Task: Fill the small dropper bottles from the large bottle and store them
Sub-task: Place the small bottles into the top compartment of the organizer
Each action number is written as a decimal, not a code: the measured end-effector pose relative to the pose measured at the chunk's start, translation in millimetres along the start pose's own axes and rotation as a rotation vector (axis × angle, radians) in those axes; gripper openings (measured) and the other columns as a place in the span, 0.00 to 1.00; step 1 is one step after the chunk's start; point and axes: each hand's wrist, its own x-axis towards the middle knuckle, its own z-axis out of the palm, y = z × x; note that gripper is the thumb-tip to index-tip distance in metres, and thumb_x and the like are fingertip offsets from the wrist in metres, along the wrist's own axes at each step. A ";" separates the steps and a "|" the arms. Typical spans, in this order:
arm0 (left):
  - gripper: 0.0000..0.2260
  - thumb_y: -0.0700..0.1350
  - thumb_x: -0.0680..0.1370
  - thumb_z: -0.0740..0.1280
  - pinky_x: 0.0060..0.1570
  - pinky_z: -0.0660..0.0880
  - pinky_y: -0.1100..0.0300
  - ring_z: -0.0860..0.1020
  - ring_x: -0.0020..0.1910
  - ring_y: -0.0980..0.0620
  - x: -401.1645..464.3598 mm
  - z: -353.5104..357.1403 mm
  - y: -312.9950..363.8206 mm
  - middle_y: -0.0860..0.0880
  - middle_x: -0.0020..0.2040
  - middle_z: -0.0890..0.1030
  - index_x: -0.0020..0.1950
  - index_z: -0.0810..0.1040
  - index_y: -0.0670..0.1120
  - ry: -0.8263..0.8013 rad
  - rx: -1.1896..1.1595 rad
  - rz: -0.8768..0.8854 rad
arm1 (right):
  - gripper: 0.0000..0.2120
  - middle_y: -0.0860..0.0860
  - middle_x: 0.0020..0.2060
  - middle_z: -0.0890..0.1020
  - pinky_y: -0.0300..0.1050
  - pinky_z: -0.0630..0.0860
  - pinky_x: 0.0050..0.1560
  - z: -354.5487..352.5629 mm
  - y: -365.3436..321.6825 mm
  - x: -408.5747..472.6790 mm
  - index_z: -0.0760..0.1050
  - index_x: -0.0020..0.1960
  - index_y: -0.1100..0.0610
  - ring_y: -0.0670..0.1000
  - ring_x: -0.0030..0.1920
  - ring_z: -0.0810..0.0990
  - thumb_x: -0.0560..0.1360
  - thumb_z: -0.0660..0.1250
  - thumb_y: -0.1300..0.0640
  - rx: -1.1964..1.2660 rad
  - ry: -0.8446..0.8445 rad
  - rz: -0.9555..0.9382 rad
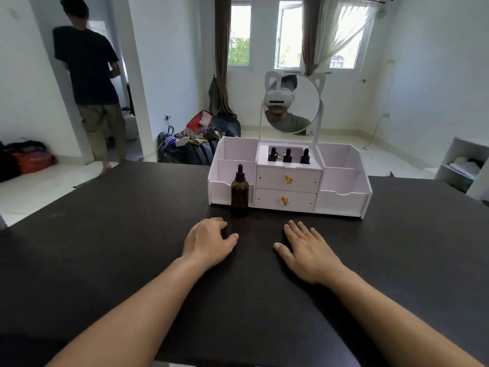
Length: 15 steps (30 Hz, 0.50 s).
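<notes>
I see both hands resting palm-down on the dark matte table top (105, 247). The left hand (209, 242) has its fingers loosely curled against the surface and holds nothing. The right hand (307, 250) lies flat with its fingers straight and slightly spread, also holding nothing.

The large amber glass bottle with a black dropper cap (239, 193) stands upright on the table just beyond the left hand, apart from it, directly in front of the left end of the white plastic desktop organiser (344, 200).

Three small dark dropper bottles with black caps stand upright in a row in the organiser's raised central compartment, above its two drawers with gold knobs (288, 179): the left small bottle (273, 154), the middle small bottle (287, 155) and the right small bottle (305, 156). I cannot tell their fill level from this view.

A round mirror with a cat-ear frame (293, 103) rises behind that compartment.

In the background a second person in a dark shirt (88, 64) stands at a doorway, and bags and clothes (201, 136) lie on the floor.
</notes>
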 end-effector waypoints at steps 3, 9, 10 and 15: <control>0.23 0.54 0.75 0.71 0.58 0.76 0.53 0.78 0.61 0.48 9.1 -8.3 10.2 0.48 0.63 0.80 0.67 0.77 0.47 0.107 -0.127 -0.066 | 0.33 0.51 0.80 0.49 0.50 0.44 0.78 0.9 0.4 -0.4 0.48 0.79 0.55 0.51 0.79 0.46 0.81 0.45 0.37 -0.002 0.011 0.001; 0.27 0.51 0.72 0.76 0.54 0.72 0.58 0.77 0.61 0.47 41.0 -16.5 31.3 0.45 0.64 0.79 0.68 0.75 0.42 0.188 -0.345 -0.118 | 0.33 0.50 0.80 0.49 0.50 0.44 0.78 2.2 0.3 1.0 0.48 0.79 0.54 0.50 0.79 0.45 0.81 0.45 0.37 0.009 0.021 -0.004; 0.28 0.50 0.71 0.76 0.54 0.71 0.59 0.77 0.62 0.47 44.4 -16.0 33.1 0.45 0.64 0.79 0.67 0.75 0.42 0.196 -0.359 -0.128 | 0.33 0.50 0.80 0.49 0.50 0.44 0.78 2.6 0.4 0.9 0.48 0.79 0.54 0.50 0.79 0.45 0.81 0.45 0.37 0.012 0.023 -0.004; 0.21 0.50 0.70 0.78 0.48 0.72 0.61 0.80 0.56 0.48 55.1 -2.9 32.5 0.46 0.56 0.82 0.59 0.79 0.43 0.192 -0.423 -0.141 | 0.33 0.49 0.80 0.49 0.50 0.44 0.78 2.0 0.6 1.6 0.48 0.79 0.53 0.49 0.79 0.45 0.80 0.45 0.36 0.012 0.017 -0.003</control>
